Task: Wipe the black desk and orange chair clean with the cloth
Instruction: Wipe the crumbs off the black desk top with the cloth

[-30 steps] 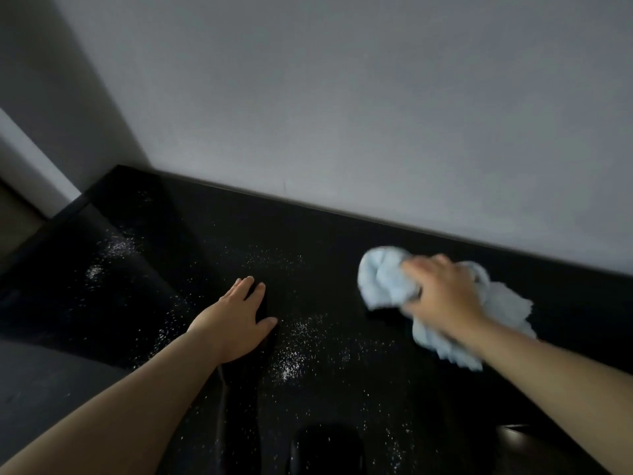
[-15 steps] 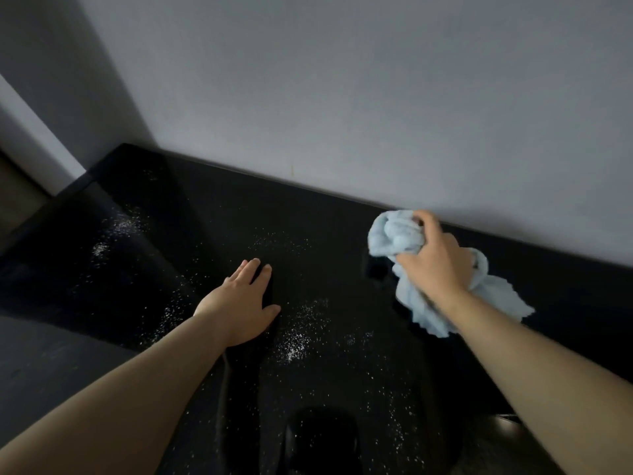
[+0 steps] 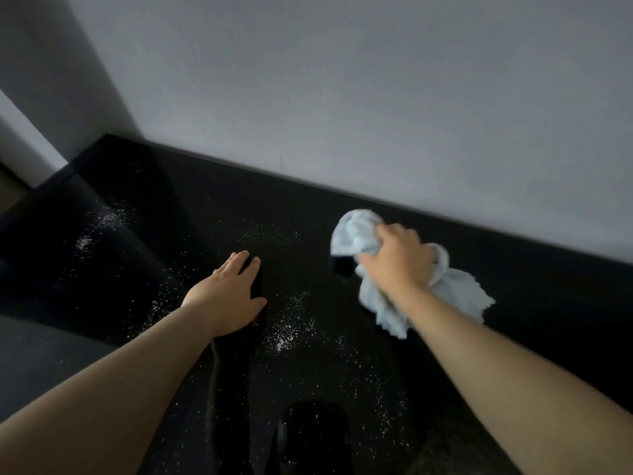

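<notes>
The glossy black desk (image 3: 534, 303) runs along a grey wall and is dusted with white specks. My right hand (image 3: 397, 262) grips a bunched light blue cloth (image 3: 356, 231) and holds it down on the desk near the wall. Loose cloth ends trail to the right of my wrist. My left hand (image 3: 229, 296) lies flat on the desk to the left, fingers straight. A patch of white crumbs (image 3: 291, 330) lies between the two hands. The orange chair is not in view.
The grey wall (image 3: 376, 97) rises right behind the desk. More white specks (image 3: 99, 221) lie scattered at the desk's far left corner. A dark rounded reflection (image 3: 315, 433) shows in the desk surface at the bottom centre.
My right hand with the cloth slid toward the wall, then back a little toward me and left. My left hand stayed planted flat on the desk.
</notes>
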Demonstrator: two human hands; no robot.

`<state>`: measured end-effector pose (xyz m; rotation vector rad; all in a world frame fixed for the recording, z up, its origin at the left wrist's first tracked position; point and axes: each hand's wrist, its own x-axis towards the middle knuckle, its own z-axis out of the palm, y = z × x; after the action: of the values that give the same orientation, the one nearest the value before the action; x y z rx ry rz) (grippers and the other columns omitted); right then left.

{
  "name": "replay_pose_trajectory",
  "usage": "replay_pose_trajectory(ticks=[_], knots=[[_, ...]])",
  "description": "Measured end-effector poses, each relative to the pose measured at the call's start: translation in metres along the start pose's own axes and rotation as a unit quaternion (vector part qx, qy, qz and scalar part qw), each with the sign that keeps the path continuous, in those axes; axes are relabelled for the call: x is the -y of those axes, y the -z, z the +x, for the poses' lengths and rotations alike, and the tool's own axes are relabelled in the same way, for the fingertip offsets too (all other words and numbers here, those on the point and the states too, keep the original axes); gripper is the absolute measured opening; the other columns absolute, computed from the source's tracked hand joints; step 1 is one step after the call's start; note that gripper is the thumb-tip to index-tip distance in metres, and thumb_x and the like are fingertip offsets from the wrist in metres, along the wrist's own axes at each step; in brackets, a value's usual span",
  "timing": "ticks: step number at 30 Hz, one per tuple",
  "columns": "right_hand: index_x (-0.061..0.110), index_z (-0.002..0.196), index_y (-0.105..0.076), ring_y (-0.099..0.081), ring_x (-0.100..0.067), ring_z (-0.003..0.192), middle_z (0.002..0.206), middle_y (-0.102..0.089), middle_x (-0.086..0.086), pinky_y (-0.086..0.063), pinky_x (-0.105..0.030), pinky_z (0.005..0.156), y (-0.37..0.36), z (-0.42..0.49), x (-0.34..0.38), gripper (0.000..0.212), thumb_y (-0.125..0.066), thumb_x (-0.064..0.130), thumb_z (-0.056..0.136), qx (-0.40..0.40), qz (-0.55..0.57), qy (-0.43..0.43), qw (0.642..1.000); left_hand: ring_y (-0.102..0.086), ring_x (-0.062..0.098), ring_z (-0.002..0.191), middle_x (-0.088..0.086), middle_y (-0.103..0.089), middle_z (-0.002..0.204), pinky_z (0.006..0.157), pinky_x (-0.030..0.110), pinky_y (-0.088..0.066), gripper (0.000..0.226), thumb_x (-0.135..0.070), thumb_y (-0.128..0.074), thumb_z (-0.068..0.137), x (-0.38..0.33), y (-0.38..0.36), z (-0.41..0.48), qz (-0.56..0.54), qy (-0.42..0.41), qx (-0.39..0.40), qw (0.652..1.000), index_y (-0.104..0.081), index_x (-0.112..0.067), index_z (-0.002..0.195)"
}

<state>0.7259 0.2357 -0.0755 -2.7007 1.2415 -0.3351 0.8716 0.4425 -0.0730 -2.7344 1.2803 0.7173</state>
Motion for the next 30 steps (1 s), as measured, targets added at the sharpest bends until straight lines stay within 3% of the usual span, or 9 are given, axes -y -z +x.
replay_pose_trajectory(ticks=[3,5,10,13,17,20,22,26,30], knots=[[0.021,0.095,-0.07,-0.061,-0.022,0.072,0.083,-0.065,0.003,-0.036,-0.034,0.062,-0.011,-0.059,0.023,0.038,-0.047,0.039,0.071,-0.032,0.072,0.243,0.967,0.006,0.013,0.145,-0.006,0.009,0.158,0.114,0.034,-0.024,0.073,-0.045,-0.042,0.094,0.001,-0.002,0.001,-0.004,0.002,-0.006,1.0,0.0,-0.024,0.15],[0.021,0.096,-0.07,-0.063,-0.019,0.071,0.083,-0.067,0.006,-0.042,-0.036,0.062,-0.007,-0.059,0.018,0.037,-0.051,0.039,0.071,-0.005,0.086,0.296,0.951,0.007,0.014,0.145,-0.005,0.009,0.158,0.116,0.034,-0.022,0.073,-0.044,-0.042,0.095,0.0,-0.002,0.0,-0.005,0.002,-0.004,1.0,0.0,-0.023,0.15],[0.026,0.118,-0.057,-0.055,-0.023,0.096,0.1,-0.059,0.002,-0.04,-0.038,0.077,0.001,0.011,0.009,0.037,-0.05,0.037,0.084,0.017,0.009,0.005,1.0,0.008,0.014,0.145,-0.005,0.011,0.158,0.117,0.033,-0.018,0.072,-0.046,-0.04,0.096,0.0,-0.002,-0.001,-0.008,0.0,-0.001,1.0,0.002,-0.023,0.15],[0.025,0.109,-0.062,-0.058,-0.026,0.087,0.092,-0.061,0.0,-0.031,-0.036,0.068,-0.007,-0.018,0.034,0.038,-0.049,0.038,0.076,-0.018,0.01,0.098,0.995,0.009,0.013,0.145,-0.005,0.01,0.158,0.117,0.031,-0.015,0.072,-0.044,-0.039,0.096,0.0,-0.002,-0.002,-0.005,-0.002,-0.009,1.0,0.002,-0.022,0.15],[0.023,0.088,-0.07,-0.06,-0.018,0.064,0.073,-0.061,0.006,-0.042,-0.032,0.06,-0.007,-0.064,0.035,0.039,-0.045,0.047,0.07,0.001,0.083,0.314,0.946,0.009,0.013,0.145,-0.001,0.009,0.158,0.118,0.03,-0.01,0.068,-0.038,-0.037,0.096,-0.001,-0.002,-0.002,-0.008,-0.011,-0.012,1.0,0.0,-0.019,0.15],[0.022,0.109,-0.063,-0.058,-0.026,0.088,0.093,-0.058,0.0,-0.034,-0.036,0.069,0.0,-0.019,0.026,0.038,-0.053,0.04,0.077,0.037,0.032,0.157,0.986,0.01,0.012,0.144,-0.004,0.011,0.158,0.116,0.031,-0.015,0.071,-0.044,-0.039,0.096,-0.001,-0.002,-0.001,-0.008,-0.003,-0.013,1.0,0.001,-0.021,0.15],[0.024,0.105,-0.06,-0.054,-0.023,0.082,0.085,-0.051,0.002,-0.031,-0.035,0.068,-0.002,-0.002,0.029,0.03,-0.055,0.036,0.078,-0.006,0.007,0.047,0.999,0.011,0.011,0.144,-0.006,0.012,0.157,0.115,0.032,-0.018,0.071,-0.046,-0.038,0.096,-0.001,-0.003,-0.002,-0.01,-0.001,-0.015,1.0,0.002,-0.023,0.15],[0.015,0.073,-0.063,-0.056,-0.026,0.057,0.063,-0.056,-0.001,-0.034,-0.034,0.056,-0.015,-0.022,0.044,0.019,-0.072,0.022,0.058,-0.064,0.02,0.122,0.99,0.011,0.011,0.144,-0.007,0.012,0.157,0.117,0.031,-0.015,0.072,-0.047,-0.038,0.095,0.001,-0.005,-0.002,-0.014,-0.003,-0.023,1.0,0.002,-0.024,0.15],[0.017,0.086,-0.065,-0.058,-0.024,0.073,0.076,-0.061,0.001,-0.036,-0.035,0.067,-0.009,-0.023,0.042,0.022,-0.068,0.029,0.067,-0.021,0.015,0.114,0.993,0.013,0.012,0.144,-0.005,0.013,0.157,0.118,0.03,-0.009,0.073,-0.047,-0.038,0.095,0.002,-0.008,-0.001,-0.013,-0.011,-0.027,0.999,0.003,-0.022,0.15]])
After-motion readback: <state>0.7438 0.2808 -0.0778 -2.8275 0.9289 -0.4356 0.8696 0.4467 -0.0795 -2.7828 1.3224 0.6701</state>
